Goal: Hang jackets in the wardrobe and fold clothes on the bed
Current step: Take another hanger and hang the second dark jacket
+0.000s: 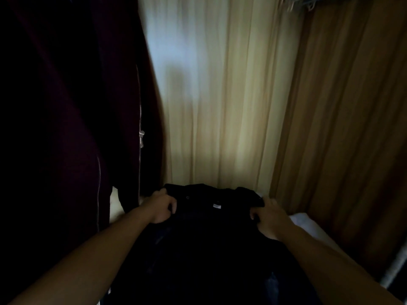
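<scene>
A black jacket (211,230) with a small white neck label is held out in front of me in dim light. My left hand (161,208) grips its left shoulder and my right hand (267,219) grips its right shoulder, fingers curled into the cloth. The jacket's lower part hangs down out of sight at the bottom of the view. A dark maroon zip jacket (72,128) hangs on the left, its zipper pull at mid height.
Pale cream curtains (220,95) hang straight ahead, with brown curtains (343,128) to the right. Several hangers (308,3) show at the top right. A white surface (308,225) lies low right, beyond my right hand.
</scene>
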Available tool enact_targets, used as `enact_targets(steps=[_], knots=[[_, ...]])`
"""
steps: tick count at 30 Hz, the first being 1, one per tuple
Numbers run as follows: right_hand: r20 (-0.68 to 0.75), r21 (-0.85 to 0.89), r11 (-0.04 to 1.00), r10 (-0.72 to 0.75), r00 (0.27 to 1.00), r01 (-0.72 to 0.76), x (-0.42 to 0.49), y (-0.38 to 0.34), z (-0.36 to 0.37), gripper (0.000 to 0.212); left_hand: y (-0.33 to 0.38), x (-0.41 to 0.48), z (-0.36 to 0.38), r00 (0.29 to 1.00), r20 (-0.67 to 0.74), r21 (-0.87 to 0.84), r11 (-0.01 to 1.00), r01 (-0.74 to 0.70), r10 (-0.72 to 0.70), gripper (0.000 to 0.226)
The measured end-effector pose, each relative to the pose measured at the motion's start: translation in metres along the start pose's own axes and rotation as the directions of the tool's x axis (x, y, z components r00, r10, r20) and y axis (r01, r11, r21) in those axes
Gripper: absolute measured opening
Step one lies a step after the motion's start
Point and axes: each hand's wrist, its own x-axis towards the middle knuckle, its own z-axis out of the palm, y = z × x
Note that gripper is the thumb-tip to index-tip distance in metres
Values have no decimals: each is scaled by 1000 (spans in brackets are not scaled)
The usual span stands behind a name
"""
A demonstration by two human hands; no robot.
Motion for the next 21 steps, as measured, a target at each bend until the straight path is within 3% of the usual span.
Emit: enact_targets(steps=[3,7,12,15,18,21], knots=[[-84,57,996,-69,994,74,-11,-18,-34,12,14,-6,-23,992,-103,-165,982,-88,72,25],[-177,153,974,-139,974,167,-10,-45,-98,26,42,-8,-80,969,-151,-378,895,-238,194,22],[-273,121,976,-142,952,180,-26,-76,-212,42,78,-20,-166,939,-213,-384,861,-333,269,12],[-358,204,965,-85,930,166,-45,-82,-282,57,99,-32,-226,917,-276,-338,864,-374,289,22],[-467,433,874,11,884,219,-69,-86,-344,70,119,-45,-283,877,-362,-272,864,-423,316,22],[-594,640,662,103,798,390,-91,-98,-392,74,138,-58,-334,840,-433,-219,865,-451,328,16]])
